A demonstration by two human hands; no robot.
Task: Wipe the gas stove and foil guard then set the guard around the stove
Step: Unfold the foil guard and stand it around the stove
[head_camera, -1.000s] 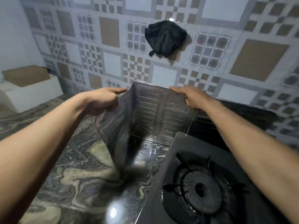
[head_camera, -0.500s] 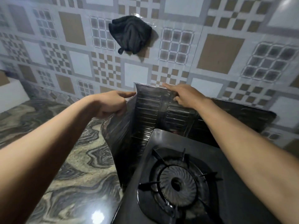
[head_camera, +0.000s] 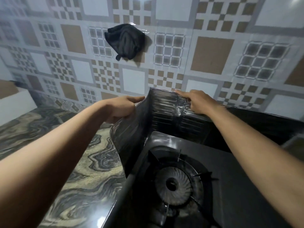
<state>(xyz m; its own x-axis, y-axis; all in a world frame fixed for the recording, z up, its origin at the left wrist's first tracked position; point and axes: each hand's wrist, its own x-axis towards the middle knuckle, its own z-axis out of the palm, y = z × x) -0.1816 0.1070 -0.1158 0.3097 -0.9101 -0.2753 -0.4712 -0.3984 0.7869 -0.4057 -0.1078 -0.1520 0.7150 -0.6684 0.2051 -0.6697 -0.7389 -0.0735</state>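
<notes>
A dark gas stove (head_camera: 230,170) with a round burner (head_camera: 172,185) fills the lower right. The ribbed foil guard (head_camera: 131,137) stands folded around the stove's left side and back. My left hand (head_camera: 121,109) grips the top edge of the guard's left panel. Over at the back panel, my right hand (head_camera: 197,102) holds the upper edge with curled fingers and an outstretched forefinger. The guard's right part runs dark behind my right arm.
A black cloth (head_camera: 126,41) hangs on the patterned tile wall (head_camera: 213,55). The marbled stone counter (head_camera: 74,170) spreads left of the stove. A white block with a brown box (head_camera: 13,97) sits at the far left.
The guard has shifted right, up against the stove; its left panel now lies along the stove's left side. Both hands moved with it, still on the top edge.
</notes>
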